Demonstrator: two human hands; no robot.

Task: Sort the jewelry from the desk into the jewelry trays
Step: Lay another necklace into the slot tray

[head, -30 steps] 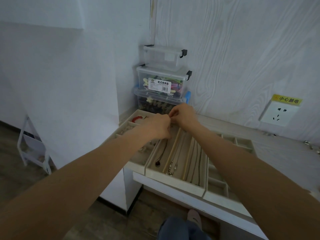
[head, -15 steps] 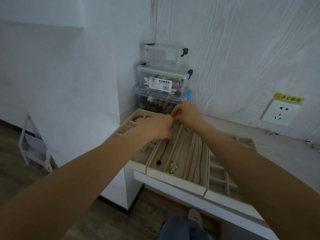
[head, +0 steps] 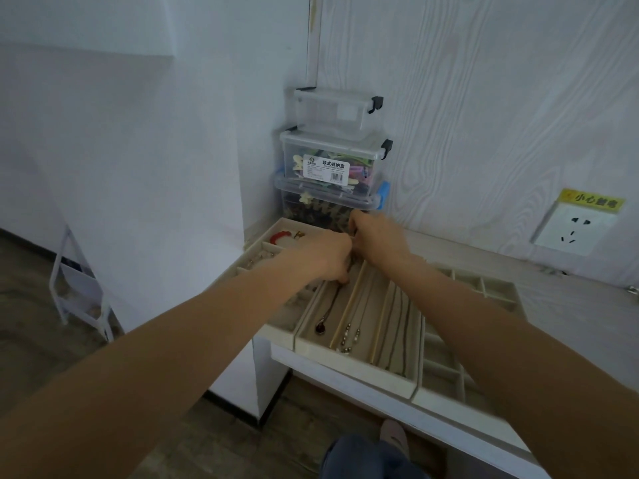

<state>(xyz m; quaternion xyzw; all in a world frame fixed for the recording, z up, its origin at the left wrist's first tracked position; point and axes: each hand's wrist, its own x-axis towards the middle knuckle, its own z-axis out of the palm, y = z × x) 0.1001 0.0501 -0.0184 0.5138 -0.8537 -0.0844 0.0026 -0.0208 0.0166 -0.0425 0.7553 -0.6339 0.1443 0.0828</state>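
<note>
While both arms reach forward over the desk [head: 570, 305], the left hand [head: 325, 255] and right hand [head: 375, 238] meet knuckle to knuckle at the far end of the middle tray [head: 356, 371], toward twelve o'clock. The left hand's fingers curl downward, their tips touching the top of a necklace with a dark red pendant [head: 321, 328]; whether they pinch its chain cannot be told. The right hand's fingers are curled inward too, but what they hold, if anything, is hidden behind the hand.

That pendant necklace lies in the tray's leftmost lane, the pendant at the near end. In the next lane lies a beaded chain [head: 347, 335], and thin dark cords [head: 397, 326] run along the lanes to its right. At nine o'clock of this tray sits a compartment tray [head: 256, 243] holding a red bracelet [head: 278, 235]; at three o'clock sits a grid tray [head: 484, 288].

Beyond the hands, at twelve o'clock, three clear storage boxes [head: 332, 160] stand stacked in the corner. A wall socket [head: 575, 231] is at two o'clock.
</note>
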